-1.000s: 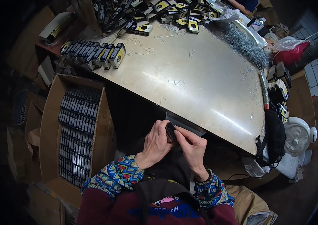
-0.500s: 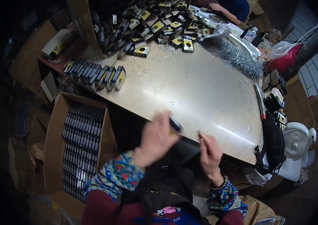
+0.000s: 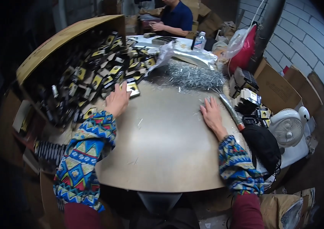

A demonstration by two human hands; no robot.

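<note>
My left hand [image 3: 117, 101] reaches to the edge of a heap of small black-and-yellow boxes [image 3: 100, 79]. Its stretched fingers touch the left side of one box with a white and yellow face [image 3: 133, 87]; no closed grip shows. On the right, my right hand [image 3: 212, 116] rests on the tabletop with its fingers spread and nothing in them. Just beyond it lies a pile of thin, shiny silver metal pieces [image 3: 192, 75], too fine to name surely. A few loose pieces [image 3: 140, 122] lie on the table [image 3: 158, 147].
A large cardboard box [image 3: 64, 32] backs the heap at left. A row of black boxes [image 3: 49, 150] stands at the left edge. To the right are a black bag [image 3: 263, 145] and a white fan [image 3: 288, 129]. Across the table sits another person [image 3: 177, 19].
Both hands have moved forward over the table from its near edge. The small dark box in my left hand and the small thing pinched in my right are no longer there. My view has tilted up.
</note>
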